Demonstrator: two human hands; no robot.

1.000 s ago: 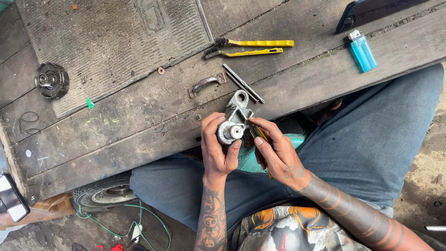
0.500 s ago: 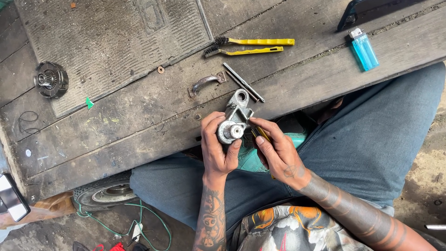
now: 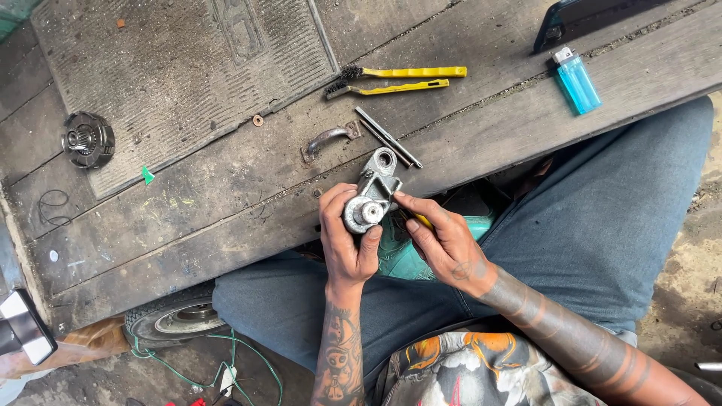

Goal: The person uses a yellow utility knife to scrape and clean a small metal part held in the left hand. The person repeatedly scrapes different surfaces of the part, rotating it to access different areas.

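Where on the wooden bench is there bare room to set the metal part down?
Bare plank between the door handle and the green scrap, left of the left hand. Another strip on the wooden bench runs between the metal rods and the blue lighter. Crowded around the yellow wire brushes and where both hands, the right hand included, hold the metal part.

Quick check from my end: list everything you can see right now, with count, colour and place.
Metal part: 1, silver-grey, held at the bench edge.
Wire brushes: 2, yellow handles, upper bench.
Metal rods: 2, grey, above the part.
Door handle: 1, rusty, fixed to the bench.
Lighter: 1, blue, right.
Round toothed part: 1, dark, left.
Rubber mat: 1, grey, top left.
Small wheel: 1, black, on the floor.
Left hand: grips the part.
Right hand: fingers touch the part, holding something yellow.
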